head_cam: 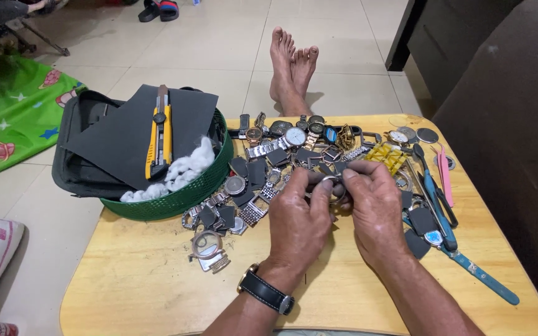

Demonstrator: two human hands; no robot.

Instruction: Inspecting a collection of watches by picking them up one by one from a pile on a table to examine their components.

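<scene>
— So, how many hands are over the surface [157, 274]?

— Two, both palm-down, wrists coming in from the near edge. The left hand [300, 218] and the right hand [375, 208] meet at the fingertips, curled tight around one small metal watch case [331, 184] — held between them just above the heap of watch parts [281, 168].

— And the left wrist?

— One black-strapped wristwatch [268, 292] on it.

— What can you count in the heap?

— Too many pieces to count exactly: several round watch faces, metal bracelet links, dark square pieces. One loose watch [208, 247] lies apart, nearer the front edge.

— Beside the heap?

— One green basket [175, 199] at the left, overhanging the edge. In it: one dark sheet [126, 134], one yellow utility knife [160, 134] on top, and white cotton wads [182, 168]. At the right, one blue-handled tool [434, 199], one blue watch strap [487, 280] and one pair of pink tweezers [446, 171].

— Beyond the surface?

— Two bare feet [291, 62] on the tiled floor [188, 50].
</scene>
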